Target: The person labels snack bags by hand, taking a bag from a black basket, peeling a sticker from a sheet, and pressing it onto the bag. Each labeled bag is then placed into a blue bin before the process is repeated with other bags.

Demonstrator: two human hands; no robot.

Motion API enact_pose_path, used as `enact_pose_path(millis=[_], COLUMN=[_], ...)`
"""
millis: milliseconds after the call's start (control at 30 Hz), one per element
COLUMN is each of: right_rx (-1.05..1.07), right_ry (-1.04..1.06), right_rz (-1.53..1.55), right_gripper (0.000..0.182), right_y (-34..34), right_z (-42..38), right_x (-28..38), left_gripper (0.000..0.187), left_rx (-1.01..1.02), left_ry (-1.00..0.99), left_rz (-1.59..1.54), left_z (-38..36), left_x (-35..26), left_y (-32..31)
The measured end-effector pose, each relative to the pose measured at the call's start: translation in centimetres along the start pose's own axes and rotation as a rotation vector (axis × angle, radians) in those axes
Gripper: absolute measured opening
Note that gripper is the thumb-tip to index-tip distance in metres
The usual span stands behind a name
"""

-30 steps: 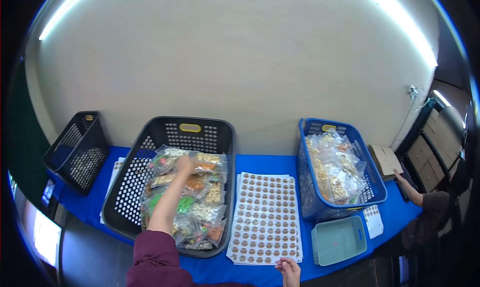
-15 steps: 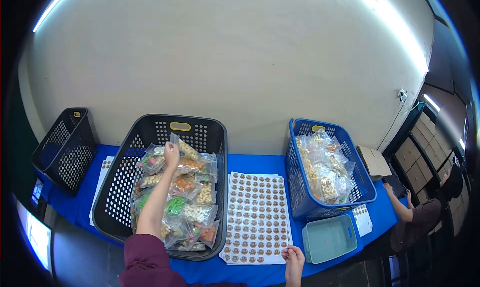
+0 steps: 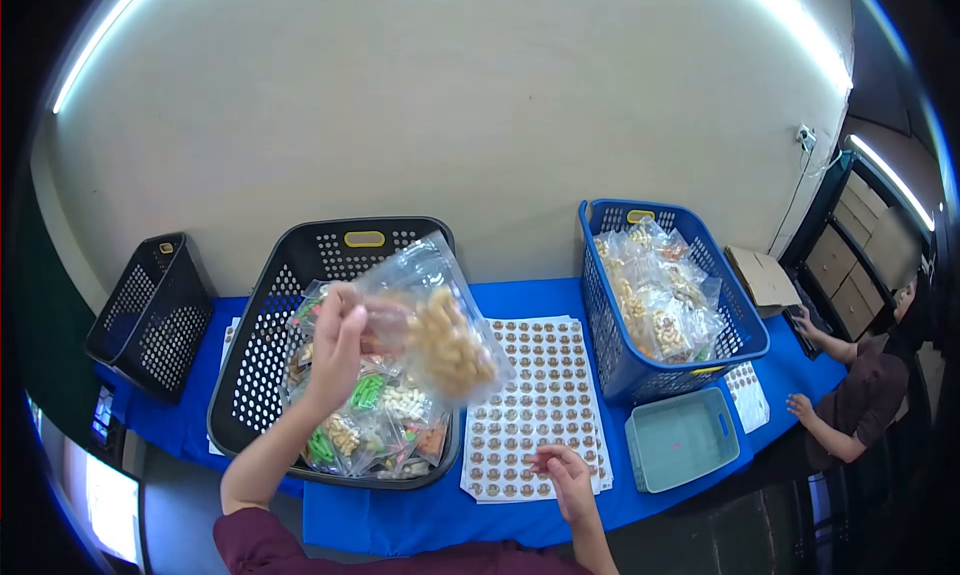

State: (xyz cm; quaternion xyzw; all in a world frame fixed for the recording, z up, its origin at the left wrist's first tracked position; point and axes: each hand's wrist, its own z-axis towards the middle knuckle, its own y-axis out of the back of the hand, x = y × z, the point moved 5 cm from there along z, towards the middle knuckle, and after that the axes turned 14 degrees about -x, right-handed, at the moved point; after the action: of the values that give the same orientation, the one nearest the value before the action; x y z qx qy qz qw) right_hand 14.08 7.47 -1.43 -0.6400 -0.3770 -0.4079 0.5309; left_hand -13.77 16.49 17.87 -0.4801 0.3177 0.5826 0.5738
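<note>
My left hand point(image 3: 336, 355) is closed on a clear plastic snack bag point(image 3: 448, 340) with pale, curved pieces inside. The bag hangs tilted between the big black basket point(image 3: 240, 390) and a sheet of round brown stickers point(image 3: 550, 375), covering part of both. Low over the sheet's right side is my right hand point(image 3: 570, 483), its fingers curled together. Whatever is between those fingertips, if anything, is too small to make out. More filled snack bags point(image 3: 375, 430), with green, white and orange pieces, lie in the black basket.
A blue basket point(image 3: 640, 380) of filled bags stands at the right, behind a grey-green tray point(image 3: 683, 485). Farther right are a cardboard box point(image 3: 762, 277), another sticker sheet point(image 3: 747, 395) and a co-worker point(image 3: 865, 400). A smaller black basket point(image 3: 150, 315) stands far left.
My left hand has lifted the snack bag out of the black basket and brought it nearer. My right hand has moved up and left over the sticker sheet.
</note>
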Motion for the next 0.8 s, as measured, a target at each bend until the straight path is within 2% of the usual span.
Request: enact_pose_path(millis=[33, 67, 167, 200, 300, 333, 433, 467, 500, 567, 600, 667, 700, 733, 767, 800], right_rx=[0.100, 0.240, 0.434, 0.282, 0.246, 0.203, 0.155, 0.175, 0.180, 0.191, 0.192, 0.249, 0.282, 0.250, 0.155, 0.018], right_ry=[0.011, 0.011, -0.040, -0.038, -0.089, -0.048, -0.057, -0.055, -0.051, -0.042, -0.087, -0.016, 0.018, 0.032, 0.059, -0.021], right_rz=[0.052, 0.125, 0.209, 0.069, -0.100, -0.060, -0.048, -0.049, -0.059, -0.082, -0.055, -0.226, -0.311, -0.417, -0.464, -0.537], right_gripper=[0.036, 0.051, 0.055, 0.049, 0.037, 0.029, 0.030, 0.032, 0.033, 0.033, 0.035, 0.036, 0.036, 0.036, 0.035, 0.036], right_y=[-1.1, -2.5, -3.5, -3.7, -2.0, -1.5, -0.9, -0.6, -0.8, -1.3, -0.8, 0.6, 1.1, 1.7, 3.2, 5.5], right_z=[-0.3, -0.9, -2.8, -3.4, -3.2, -3.0, -3.7, -3.9, -4.2, -4.8, -4.7, -3.1, -2.4, -1.4, -0.3, 0.7], right_x=[0.6, 1.7, 2.5, 3.4, 2.1, 1.7, 2.0, 0.7, 0.6, 0.6, -0.5, -2.5, -3.0, -3.1, -4.4, -6.4], left_gripper=[0.005, 0.005, 0.006, 0.008, 0.019, 0.024, 0.045, 0.058, 0.048, 0.037, 0.037, 0.037, 0.034, 0.035, 0.036, 0.038], left_rx=[0.023, 0.078, 0.176, 0.213, 0.226, 0.212, 0.282, 0.234, 0.178, 0.204, 0.251, 0.340, 0.163, 0.076, -0.012, -0.109], left_ry=[0.065, 0.142, 0.372, 0.429, 0.519, 0.533, 0.374, 0.427, 0.419, 0.556, 0.460, 0.263, 0.278, 0.301, 0.322, 0.271], left_rz=[-0.013, -0.020, -0.054, -0.091, -0.251, -0.313, -0.141, -0.207, -0.129, -0.077, 0.033, 0.251, 0.091, 0.031, -0.026, -0.043], left_z=[-1.7, -3.3, -7.9, -9.1, -11.8, -12.5, -14.8, -15.9, -16.9, -18.0, -17.9, -17.7, -17.8, -17.5, -17.1, -16.9], left_x=[-0.1, -0.1, 2.5, 3.6, 6.3, 7.0, 8.5, 9.8, 10.5, 11.1, 10.9, 10.7, 10.8, 10.8, 10.8, 10.5], left_y=[-0.7, -1.5, -3.2, -3.5, -4.3, -4.6, -6.7, -7.1, -7.6, -8.2, -8.1, -7.4, -6.9, -6.0, -4.7, -3.5])
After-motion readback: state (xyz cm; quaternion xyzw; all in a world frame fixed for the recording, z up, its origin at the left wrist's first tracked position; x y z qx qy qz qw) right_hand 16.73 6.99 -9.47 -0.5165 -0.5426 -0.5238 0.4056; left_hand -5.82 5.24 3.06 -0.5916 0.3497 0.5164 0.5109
